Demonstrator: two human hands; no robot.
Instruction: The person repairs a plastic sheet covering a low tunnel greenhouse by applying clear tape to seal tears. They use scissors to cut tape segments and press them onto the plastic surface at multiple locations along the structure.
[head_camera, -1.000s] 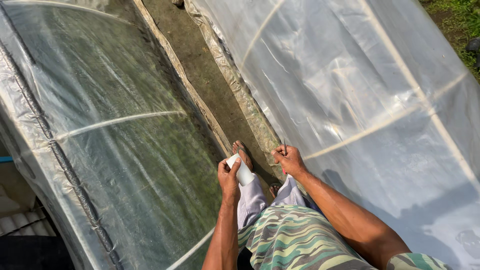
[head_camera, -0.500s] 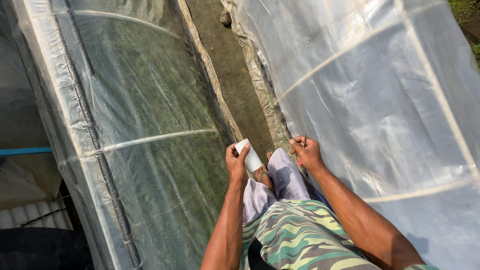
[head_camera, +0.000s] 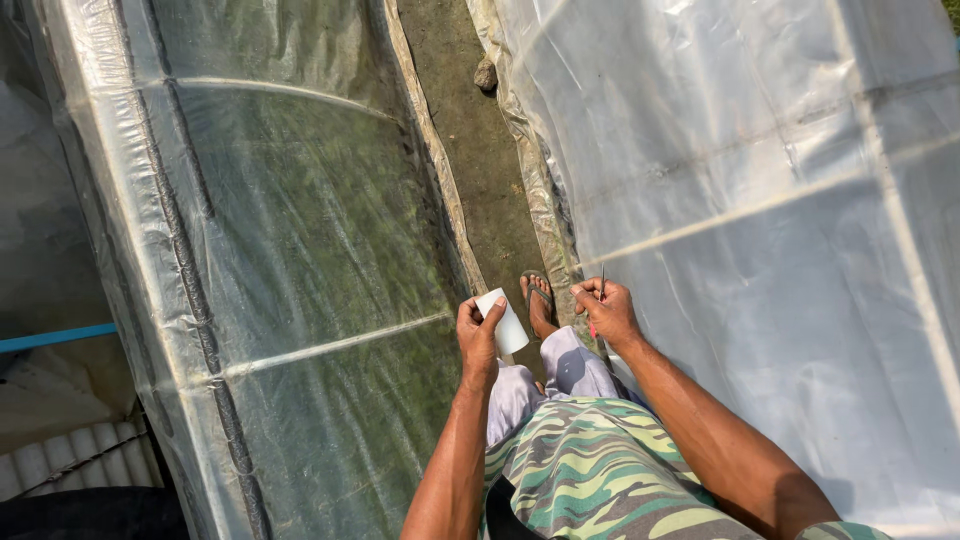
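Head view, looking down a narrow dirt path (head_camera: 470, 130) between two low plastic-covered tunnels. Left hand (head_camera: 478, 335) raised over the path, grip closed round a small white cup (head_camera: 505, 320), thumb and fingertips pressed on its side, cup tilted with its mouth toward the right. Right hand (head_camera: 605, 310) just beside the edge of the right tunnel, grip pinched narrow on a thin stick (head_camera: 600, 285), dark at the upper end, a reddish bit showing below the fist. Both hands near each other, not touching, cup between them and a little to the left.

Below and between the hands, one foot in a sandal (head_camera: 538, 300) planted on the dirt, pale trouser legs (head_camera: 560, 375) and a camouflage shirt (head_camera: 590, 470) filling the bottom middle. Left tunnel (head_camera: 280, 250) sheeted in clear plastic over curved white hoops, green growth dimly seen beneath, close against the left forearm. Right tunnel (head_camera: 760, 200) sheeted in brighter, milky plastic, contents hidden by glare, pressed close beside the right arm. Rumpled plastic hems along both sides, narrowing the path. Small stone (head_camera: 486, 75) farther up the path near the right hem. Blue bar (head_camera: 55, 338) and corrugated sheeting (head_camera: 70, 460) at the far left, outside the left tunnel.
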